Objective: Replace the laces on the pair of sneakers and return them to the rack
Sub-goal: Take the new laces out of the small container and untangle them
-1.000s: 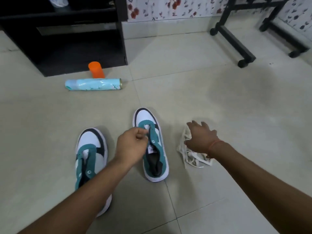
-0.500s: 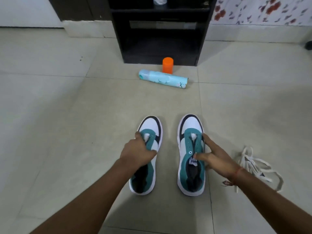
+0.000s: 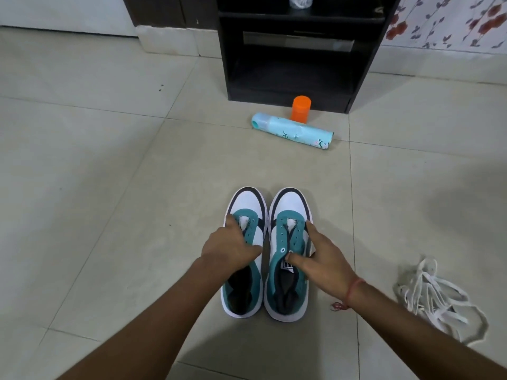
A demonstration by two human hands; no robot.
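Step in hand, by the look of it: lining up the 2 unlaced sneakers side by side on the floor tiles (image 3: 109, 174), ahead of threading.

Left hand (image 3: 231, 249): curled over the eyelet panel of the left sneaker (image 3: 245, 253), gripping the upper, thumb lying across toward the neighbouring shoe. Right hand (image 3: 319, 260): clasping the right sneaker (image 3: 288, 250) from its outer side, forefinger stretched forward along the eyelet row, thumb pressing on the tongue near the label; other fingers hidden behind the shoe wall.

Both shoes flat on their soles directly under the hands, toes pointing away, inner edges touching or very nearly so. No lace visible in any eyelet, so lacing not yet begun.

White laces (image 3: 439, 300): a loose tangled heap on the floor, well off to the outer side of the right hand and nearer the body, apart from both shoes. Cannot tell whether old or new, nor how many strands.

Beyond the fingertips, well ahead: a pale blue spray can (image 3: 292, 131) lying on its side, an orange cap (image 3: 301, 108) upright just behind it, and a dark rack (image 3: 296, 48) against the wall.

Next move, as a judgement: release of 1 shoe by the right hand, reach outward to the heap, separation of 1 lace end, then a fine pinch to feed it through the frontmost eyelets while the left hand steadies the shoe. Risk: dragging the whole tangle along.
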